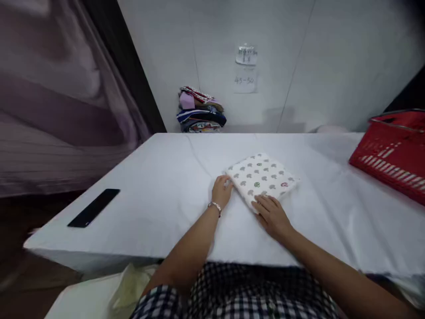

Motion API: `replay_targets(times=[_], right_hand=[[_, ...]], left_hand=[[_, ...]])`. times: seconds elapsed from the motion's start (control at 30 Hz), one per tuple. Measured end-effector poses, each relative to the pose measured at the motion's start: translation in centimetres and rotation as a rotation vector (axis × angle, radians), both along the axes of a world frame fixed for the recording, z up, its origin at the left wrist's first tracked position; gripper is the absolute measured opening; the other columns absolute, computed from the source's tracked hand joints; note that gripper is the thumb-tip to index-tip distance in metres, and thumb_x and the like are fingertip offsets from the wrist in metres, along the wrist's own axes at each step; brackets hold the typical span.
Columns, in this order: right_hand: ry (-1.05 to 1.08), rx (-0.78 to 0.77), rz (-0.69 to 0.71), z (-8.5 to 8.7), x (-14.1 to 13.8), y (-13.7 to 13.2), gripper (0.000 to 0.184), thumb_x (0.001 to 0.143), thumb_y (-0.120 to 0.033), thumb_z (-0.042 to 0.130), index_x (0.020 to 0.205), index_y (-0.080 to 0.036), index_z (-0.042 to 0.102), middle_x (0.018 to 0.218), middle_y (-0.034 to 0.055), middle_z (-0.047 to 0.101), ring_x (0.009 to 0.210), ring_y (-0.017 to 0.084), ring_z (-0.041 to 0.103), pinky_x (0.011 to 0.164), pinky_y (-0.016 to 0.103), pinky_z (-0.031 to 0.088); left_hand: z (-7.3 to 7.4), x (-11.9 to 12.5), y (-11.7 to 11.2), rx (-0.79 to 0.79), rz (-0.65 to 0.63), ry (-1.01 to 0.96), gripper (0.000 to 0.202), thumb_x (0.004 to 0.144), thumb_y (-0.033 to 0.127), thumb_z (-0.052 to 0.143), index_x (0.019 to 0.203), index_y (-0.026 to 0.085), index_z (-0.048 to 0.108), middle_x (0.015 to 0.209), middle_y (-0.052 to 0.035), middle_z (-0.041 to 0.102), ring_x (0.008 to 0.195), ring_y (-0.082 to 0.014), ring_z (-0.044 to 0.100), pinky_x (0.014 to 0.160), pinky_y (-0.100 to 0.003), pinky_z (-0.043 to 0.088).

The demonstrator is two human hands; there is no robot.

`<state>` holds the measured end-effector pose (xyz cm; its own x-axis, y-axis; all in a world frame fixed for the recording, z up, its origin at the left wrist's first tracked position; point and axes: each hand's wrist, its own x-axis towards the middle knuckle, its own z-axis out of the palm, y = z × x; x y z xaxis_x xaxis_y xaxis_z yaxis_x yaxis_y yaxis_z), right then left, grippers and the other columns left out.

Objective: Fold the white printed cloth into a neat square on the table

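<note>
A folded white cloth (262,175) printed with grey mushroom-like shapes and a few green and red marks lies flat on the white-covered table (159,177), set at a slant. At its left corner my left hand (222,191), with a bracelet at the wrist, curls its fingers and thumb against the edge in a pinch. My right hand (272,218) rests on the near corner, fingers stretched out over the top of the cloth. Its thumb lies low by the edge and is partly hidden.
A black phone (94,208) lies near the table's left edge. Folded clothes (201,110) are stacked beyond the far edge, by the wall. A red basket (392,153) stands at the right. Pinkish fabric (59,97) hangs at the left. Paper notes (246,68) are on the wall.
</note>
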<state>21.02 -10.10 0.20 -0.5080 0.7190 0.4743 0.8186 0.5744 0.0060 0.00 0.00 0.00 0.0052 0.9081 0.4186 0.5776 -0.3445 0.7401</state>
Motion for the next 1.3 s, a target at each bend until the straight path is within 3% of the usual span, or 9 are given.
replay_targets(times=[0.17,0.3,0.4,0.47,0.6,0.77,1.0,1.17,1.3], right_hand=[[0.042,-0.008,0.009,0.3,0.1,0.1,0.033,0.083,-0.017,0.045,0.114,-0.018,0.055,0.123,0.0088,0.054,0.113,0.023,0.045,0.096,0.040,0.029],[0.076,-0.034,0.016,0.7,-0.4,0.3,0.033,0.079,-0.014,0.047,0.109,-0.019,0.057,0.119,0.0087,0.056,0.110,0.022,0.047,0.094,0.039,0.030],[0.106,-0.022,0.041,0.9,-0.5,0.4,0.032,0.076,-0.012,0.048,0.106,-0.018,0.058,0.116,0.0089,0.058,0.107,0.022,0.049,0.092,0.039,0.032],[0.120,-0.013,0.065,0.9,0.4,0.4,0.032,0.075,-0.011,0.048,0.105,-0.018,0.059,0.113,0.0085,0.059,0.105,0.021,0.050,0.092,0.038,0.032],[0.130,-0.012,0.032,0.5,5.0,0.2,0.034,0.073,-0.008,0.046,0.103,-0.021,0.058,0.108,0.0057,0.063,0.102,0.019,0.054,0.094,0.041,0.029],[0.203,-0.015,-0.120,-0.4,10.1,0.5,0.035,0.070,-0.007,0.042,0.098,-0.022,0.056,0.108,0.0037,0.062,0.108,0.021,0.051,0.092,0.044,0.032],[0.335,-0.008,-0.089,-0.4,9.1,0.7,0.035,0.065,-0.007,0.042,0.096,-0.020,0.053,0.107,0.0071,0.060,0.109,0.023,0.049,0.090,0.041,0.037],[0.253,-0.013,-0.121,-0.1,9.1,0.5,0.043,0.065,-0.008,0.043,0.106,-0.020,0.053,0.111,0.0075,0.057,0.108,0.023,0.048,0.091,0.041,0.035],[0.236,-0.007,-0.130,-0.1,9.2,0.6,0.040,0.066,-0.008,0.043,0.103,-0.020,0.055,0.108,0.0073,0.058,0.105,0.023,0.050,0.090,0.041,0.034]], left_hand=[[0.1,-0.1,2.0,-0.094,0.108,-0.046,0.032,0.083,0.029,0.046,0.111,0.017,0.052,0.119,-0.0099,0.051,0.112,-0.0186,0.046,0.091,-0.031,0.040],[1.2,0.5,4.5,-0.222,0.125,-0.032,0.044,0.087,0.037,0.038,0.124,0.014,0.043,0.131,-0.0119,0.043,0.119,-0.0197,0.041,0.097,-0.031,0.033],[2.2,1.1,6.1,-0.307,0.086,0.051,0.041,0.087,0.036,0.038,0.120,0.014,0.047,0.127,-0.0118,0.048,0.116,-0.0196,0.044,0.096,-0.030,0.033],[2.6,1.4,6.5,-0.321,0.073,0.136,0.033,0.085,0.036,0.041,0.107,0.015,0.055,0.117,-0.0107,0.055,0.108,-0.0199,0.049,0.091,-0.029,0.035],[2.1,1.9,4.8,-0.306,0.073,0.187,0.023,0.081,0.039,0.046,0.079,0.018,0.056,0.083,-0.0030,0.062,0.079,-0.0154,0.054,0.072,-0.026,0.040],[0.8,2.8,0.9,-0.246,0.035,0.071,0.026,0.079,0.045,0.046,0.072,0.020,0.051,0.064,0.0038,0.054,0.061,-0.0106,0.048,0.059,-0.022,0.036],[1.4,4.1,0.5,-0.322,0.133,0.086,0.038,0.075,0.058,0.047,0.073,0.020,0.053,0.068,0.0012,0.058,0.065,-0.0135,0.052,0.060,-0.024,0.037],[1.7,5.2,0.9,-0.378,0.209,0.229,0.029,0.077,0.049,0.049,0.084,0.021,0.054,0.083,-0.0041,0.064,0.080,-0.0191,0.058,0.069,-0.027,0.038],[1.9,5.3,0.5,-0.386,0.226,0.298,0.028,0.080,0.047,0.043,0.087,0.021,0.052,0.088,-0.0057,0.064,0.086,-0.0208,0.058,0.073,-0.029,0.038]])
